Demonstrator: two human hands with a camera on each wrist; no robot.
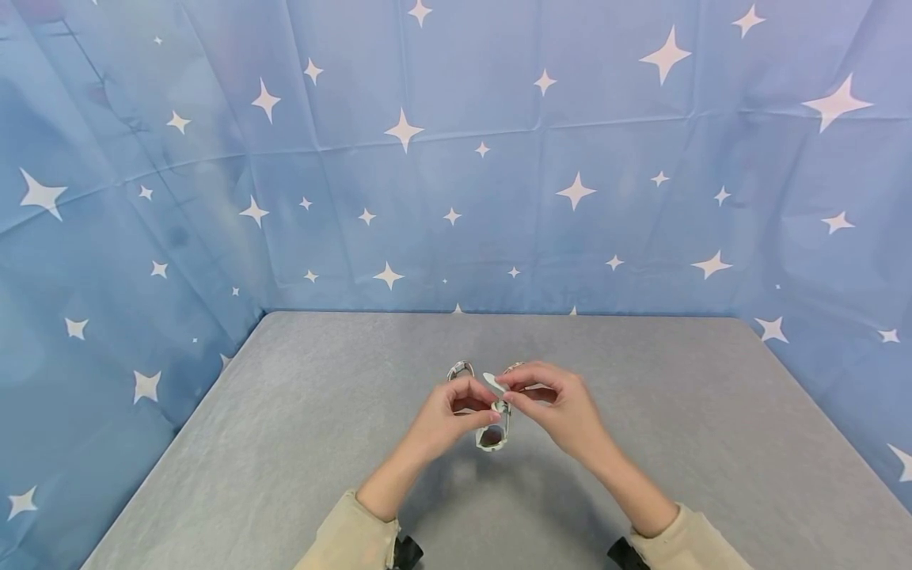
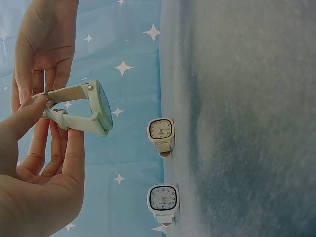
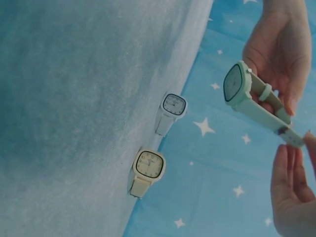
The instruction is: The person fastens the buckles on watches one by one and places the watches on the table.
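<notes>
A pale green wristwatch (image 1: pixel 492 438) is held up between both hands, its strap looped and its dial hanging lower. My left hand (image 1: pixel 445 416) pinches the strap near the buckle, thumb on one side and fingers on the other. The free strap end, with its holes, is pinched between thumb and fingers of my right hand (image 1: pixel 559 404). In the right wrist view the green watch's dial (image 3: pixel 234 85) faces away from the hands, and a keeper loop shows on the strap.
Beyond the hands, a white watch (image 2: pixel 163 198) and a cream watch (image 2: pixel 160 129) stand side by side on the grey table (image 1: pixel 285 443). In the head view the right hand partly covers the cream one. A blue star-patterned cloth (image 1: pixel 499 182) hangs behind the table.
</notes>
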